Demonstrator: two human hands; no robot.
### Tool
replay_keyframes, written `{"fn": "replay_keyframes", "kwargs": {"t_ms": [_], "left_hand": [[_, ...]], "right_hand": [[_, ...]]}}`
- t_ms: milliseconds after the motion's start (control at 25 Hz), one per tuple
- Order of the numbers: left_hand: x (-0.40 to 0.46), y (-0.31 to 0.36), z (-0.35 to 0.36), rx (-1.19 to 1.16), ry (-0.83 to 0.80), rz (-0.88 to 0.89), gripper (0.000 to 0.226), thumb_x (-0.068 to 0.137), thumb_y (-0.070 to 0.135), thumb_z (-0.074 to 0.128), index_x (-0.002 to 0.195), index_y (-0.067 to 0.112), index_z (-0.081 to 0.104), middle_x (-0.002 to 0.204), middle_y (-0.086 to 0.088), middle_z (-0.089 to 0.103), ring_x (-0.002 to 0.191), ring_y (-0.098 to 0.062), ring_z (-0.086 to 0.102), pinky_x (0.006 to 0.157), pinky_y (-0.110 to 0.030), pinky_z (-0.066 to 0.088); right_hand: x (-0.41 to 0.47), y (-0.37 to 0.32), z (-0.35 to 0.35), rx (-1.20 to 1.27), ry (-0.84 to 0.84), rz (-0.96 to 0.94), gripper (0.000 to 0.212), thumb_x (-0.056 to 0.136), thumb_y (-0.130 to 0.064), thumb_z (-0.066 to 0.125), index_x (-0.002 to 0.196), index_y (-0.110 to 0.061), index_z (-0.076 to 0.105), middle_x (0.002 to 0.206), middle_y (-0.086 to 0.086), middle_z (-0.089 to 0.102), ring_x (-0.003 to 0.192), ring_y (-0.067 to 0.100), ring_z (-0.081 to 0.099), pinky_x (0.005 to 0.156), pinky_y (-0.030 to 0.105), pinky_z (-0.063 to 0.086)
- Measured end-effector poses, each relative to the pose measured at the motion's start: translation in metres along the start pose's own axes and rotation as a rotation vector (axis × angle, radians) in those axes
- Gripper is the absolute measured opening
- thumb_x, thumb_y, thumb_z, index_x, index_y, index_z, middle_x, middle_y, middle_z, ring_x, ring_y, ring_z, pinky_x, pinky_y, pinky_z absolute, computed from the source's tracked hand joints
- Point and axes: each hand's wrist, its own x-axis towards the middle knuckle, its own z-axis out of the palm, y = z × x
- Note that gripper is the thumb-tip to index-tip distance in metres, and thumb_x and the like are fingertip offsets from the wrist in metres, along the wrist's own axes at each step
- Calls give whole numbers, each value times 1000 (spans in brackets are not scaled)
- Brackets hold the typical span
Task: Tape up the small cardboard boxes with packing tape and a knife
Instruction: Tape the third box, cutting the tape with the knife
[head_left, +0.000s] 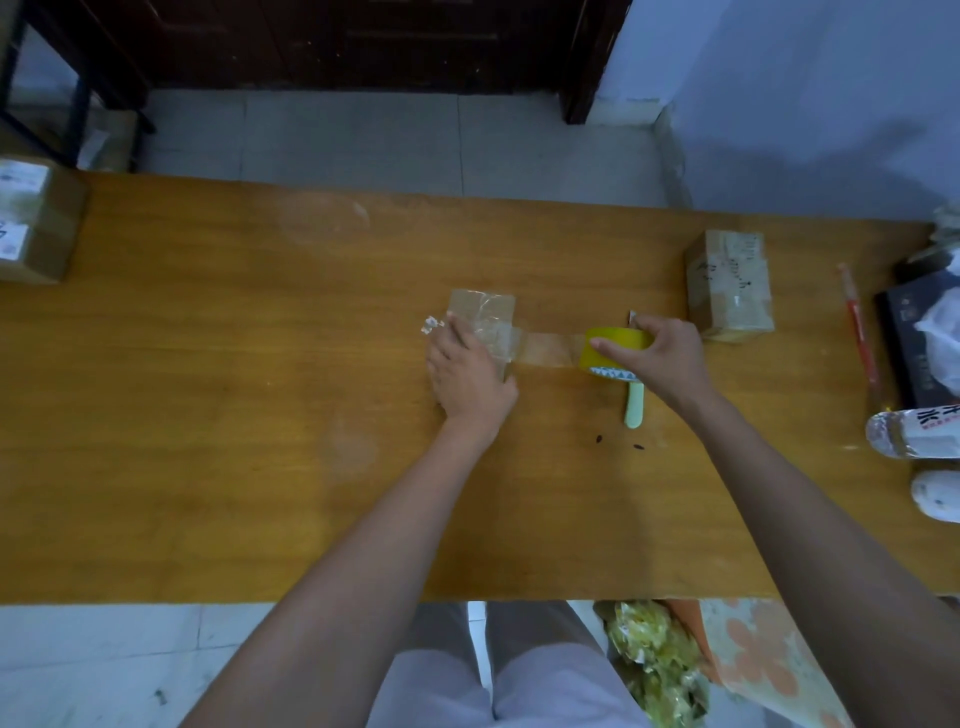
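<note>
A small cardboard box (485, 312) sits mid-table, partly wrapped in clear tape. My left hand (467, 371) lies flat over its near side, fingers straight, pressing the tape down. A strip of clear tape (550, 349) stretches from the box rightward to a yellow tape roll (613, 353). My right hand (662, 358) grips that roll from above, thumb and fingers curled round it. A pale green knife (634, 408) lies on the table just below the roll, its blade end hidden under the roll and hand.
A taped box (730, 286) stands at the right, another box (34, 223) at the far left edge. A red pen (857, 327), a dark book (914, 332), a water bottle (914, 434) and white bags crowd the table's right end. A crumpled tape scrap (432, 325) lies beside the box.
</note>
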Motion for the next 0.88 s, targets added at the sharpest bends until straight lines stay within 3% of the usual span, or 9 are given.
{"fn": "replay_keyframes", "kwargs": {"t_ms": [80, 160, 280, 400, 440, 600, 800, 880], "left_hand": [[3, -4, 3, -13, 28, -18, 106, 78, 51, 69, 151, 0, 12, 139, -25, 36, 127, -39, 37, 107, -43, 33], [1, -14, 3, -22, 67, -21, 106, 78, 54, 68, 151, 1, 14, 135, -23, 41, 121, -36, 42, 102, -41, 36], [-9, -46, -6, -30, 107, -118, 110, 73, 53, 73, 152, 4, 13, 131, -21, 45, 118, -36, 45, 98, -42, 43], [-18, -72, -16, -40, 141, -197, 113, 70, 50, 77, 152, 3, 15, 127, -21, 48, 115, -36, 48, 95, -42, 43], [-21, -74, -18, -43, 143, -213, 113, 70, 50, 77, 152, 2, 15, 127, -21, 48, 115, -36, 49, 95, -42, 42], [-27, -70, -18, -15, 91, -261, 119, 71, 53, 75, 154, 5, 4, 137, -19, 42, 122, -34, 44, 97, -41, 39], [-24, -72, -33, -12, -128, -321, 141, 62, 72, 73, 152, 8, -16, 154, -22, 18, 137, -37, 27, 106, -48, 30], [-16, -74, -45, -99, -69, -329, 132, 66, 76, 66, 153, 7, -5, 155, -23, 18, 140, -37, 24, 108, -50, 27]], "right_hand": [[-2, 2, -4, 2, 8, 7, 51, 76, -55, 74, 56, -21, 41, 50, -1, 36, 47, 13, 36, 49, 32, 27], [-5, 5, -4, 16, -6, 32, 50, 75, -59, 72, 60, -15, 51, 53, 5, 45, 50, 19, 46, 50, 35, 34], [-10, -3, 10, 19, -53, 31, 66, 76, -59, 72, 86, 6, 64, 78, 22, 65, 74, 32, 63, 65, 46, 52], [-11, -19, 29, -7, -105, -34, 53, 78, -62, 68, 74, -11, 51, 68, 0, 49, 64, 18, 47, 53, 30, 35], [-10, -24, 33, -18, -117, -41, 49, 80, -60, 67, 72, -15, 47, 67, -3, 46, 63, 17, 44, 52, 30, 31], [-10, -26, 41, -41, -152, -24, 46, 85, -51, 65, 74, -9, 52, 71, 4, 51, 67, 22, 49, 56, 37, 35], [-14, -31, 49, -78, -122, -44, 41, 88, -43, 64, 80, -4, 55, 79, 9, 55, 78, 24, 51, 67, 40, 41], [-14, -32, 49, -98, -118, -71, 38, 88, -40, 63, 77, -5, 52, 78, 10, 55, 80, 28, 52, 69, 42, 41]]}}
